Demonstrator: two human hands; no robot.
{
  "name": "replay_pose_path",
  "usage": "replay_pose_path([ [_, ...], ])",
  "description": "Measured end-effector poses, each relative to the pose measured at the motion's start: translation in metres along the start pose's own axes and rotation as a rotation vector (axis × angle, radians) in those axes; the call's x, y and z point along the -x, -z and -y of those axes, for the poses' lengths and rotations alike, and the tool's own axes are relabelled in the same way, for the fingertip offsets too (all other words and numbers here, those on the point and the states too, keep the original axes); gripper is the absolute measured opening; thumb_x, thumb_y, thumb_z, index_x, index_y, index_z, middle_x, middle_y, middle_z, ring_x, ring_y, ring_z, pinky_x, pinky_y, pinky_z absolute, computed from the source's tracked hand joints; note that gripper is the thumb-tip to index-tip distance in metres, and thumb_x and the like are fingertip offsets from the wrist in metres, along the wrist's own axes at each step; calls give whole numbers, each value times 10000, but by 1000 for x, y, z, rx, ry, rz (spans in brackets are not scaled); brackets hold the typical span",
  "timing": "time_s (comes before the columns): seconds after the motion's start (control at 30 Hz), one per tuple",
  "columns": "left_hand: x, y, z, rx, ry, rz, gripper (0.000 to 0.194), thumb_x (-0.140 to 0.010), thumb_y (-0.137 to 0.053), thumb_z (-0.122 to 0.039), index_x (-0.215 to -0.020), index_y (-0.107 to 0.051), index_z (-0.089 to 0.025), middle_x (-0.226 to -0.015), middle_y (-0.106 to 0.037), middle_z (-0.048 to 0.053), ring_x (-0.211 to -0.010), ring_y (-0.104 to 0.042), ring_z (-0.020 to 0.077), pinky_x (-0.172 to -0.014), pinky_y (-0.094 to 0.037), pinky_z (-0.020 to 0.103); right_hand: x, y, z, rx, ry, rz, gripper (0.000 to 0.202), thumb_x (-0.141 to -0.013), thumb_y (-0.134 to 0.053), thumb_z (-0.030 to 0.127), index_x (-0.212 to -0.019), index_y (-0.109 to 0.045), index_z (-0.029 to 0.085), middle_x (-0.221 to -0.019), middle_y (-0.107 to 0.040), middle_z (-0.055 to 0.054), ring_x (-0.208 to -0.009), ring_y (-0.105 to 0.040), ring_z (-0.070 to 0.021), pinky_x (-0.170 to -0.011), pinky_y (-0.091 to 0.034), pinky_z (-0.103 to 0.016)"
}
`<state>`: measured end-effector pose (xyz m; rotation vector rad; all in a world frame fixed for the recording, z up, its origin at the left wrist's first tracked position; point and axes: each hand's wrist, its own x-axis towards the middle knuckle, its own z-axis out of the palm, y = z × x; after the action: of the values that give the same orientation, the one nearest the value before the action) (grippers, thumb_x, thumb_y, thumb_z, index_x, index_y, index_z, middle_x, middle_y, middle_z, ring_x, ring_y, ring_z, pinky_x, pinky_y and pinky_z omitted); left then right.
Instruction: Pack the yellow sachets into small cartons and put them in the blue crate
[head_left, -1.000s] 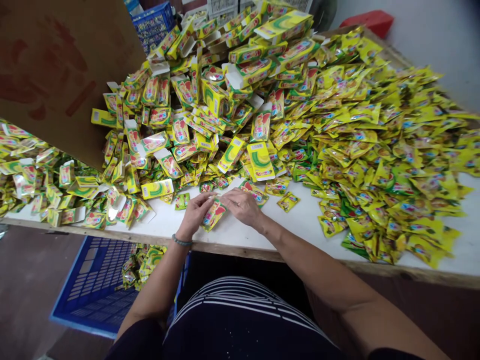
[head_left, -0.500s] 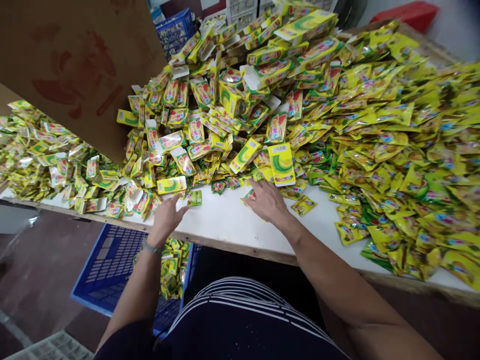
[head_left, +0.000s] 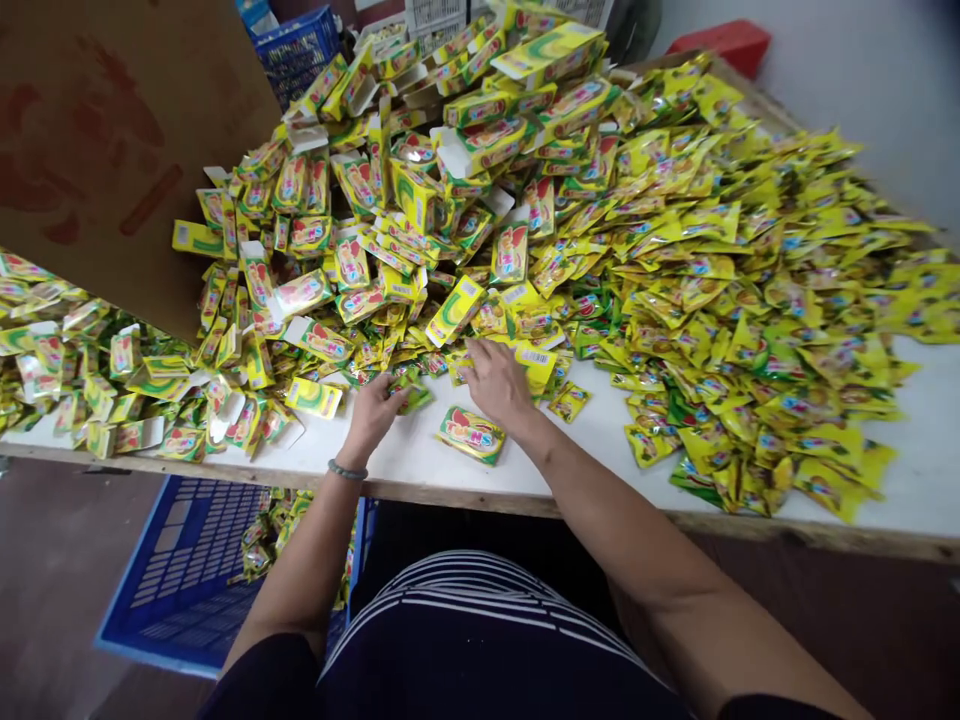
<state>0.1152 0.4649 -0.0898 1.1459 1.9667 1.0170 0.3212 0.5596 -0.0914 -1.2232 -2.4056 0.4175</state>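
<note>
I'm pinching a green packet (head_left: pixel 415 394) between the thumb and fingers of my left hand (head_left: pixel 371 415), the fingertips nearly closed and the packet poking out towards my right. My right hand (head_left: pixel 495 385) is hovering over or resting on the lower fringe of the heap, palm down, with its fingers part-bent and a little spread; whether they're gripping anything I can't tell, as my own knuckles are covering the spot. A yellow box (head_left: pixel 536 368) is lying just beside those knuckles, partly hidden.

Between my hands and nearer to me, a fruit-printed box (head_left: pixel 471 434) is lying flat on the white desk (head_left: pixel 405 458), a short way in from its near edge, touching neither hand. A loose yellow packet (head_left: pixel 570 401) is sitting to the right of my right hand.

Beyond my hands, the heap of small boxes (head_left: pixel 349 262) is rising towards the far edge (some are showing open white flaps), and the mound of yellow packets (head_left: pixel 750 300) is spreading over the right part of the desk. A big cardboard carton (head_left: pixel 127 150) is standing tilted over the left part. Below the near edge, on my left, a blue crate (head_left: pixel 191 570) is holding more packets.
</note>
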Motion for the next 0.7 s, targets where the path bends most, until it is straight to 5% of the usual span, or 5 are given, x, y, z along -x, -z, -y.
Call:
replay_pose_path([
  [0.13,-10,-24,-9,377,44,58,459,-602,-848,-441,-897,-667,-139,-630,-632,-21,-549,-562,111,-541,-450,234,-8,-7,-1,87,59,90,514,-933,-517,165,-1445,-499,123,-1247,-634,-202,-1152,-532,-334,-941,-441,-454],
  [0.33,-7,-33,-8,592,117,49,544,-494,-919,-333,-927,-640,-156,-737,-709,-9,-629,-635,114,-624,-512,242,-9,-3,-8,81,3,117,163,-859,-675,239,-976,-710,131,-989,-670,-168,-1019,-566,-314,-895,-452,-406],
  [0.53,-3,-41,-13,638,103,160,536,-507,-924,-268,-952,-649,-151,-808,-736,12,-763,-688,149,-775,-549,292,-11,11,-14,-444,-183,91,306,-842,-680,446,-714,-572,190,-718,-563,-9,-703,-498,-171,-655,-374,-287],
  [0.7,-1,-46,-19,714,55,203,548,-517,-920,-256,-977,-634,-168,-835,-735,12,-793,-683,158,-800,-530,305,-9,-3,-3,-850,-253,51,383,-798,-628,567,-731,-507,210,-659,-497,39,-648,-419,-132,-597,-330,-257],
])
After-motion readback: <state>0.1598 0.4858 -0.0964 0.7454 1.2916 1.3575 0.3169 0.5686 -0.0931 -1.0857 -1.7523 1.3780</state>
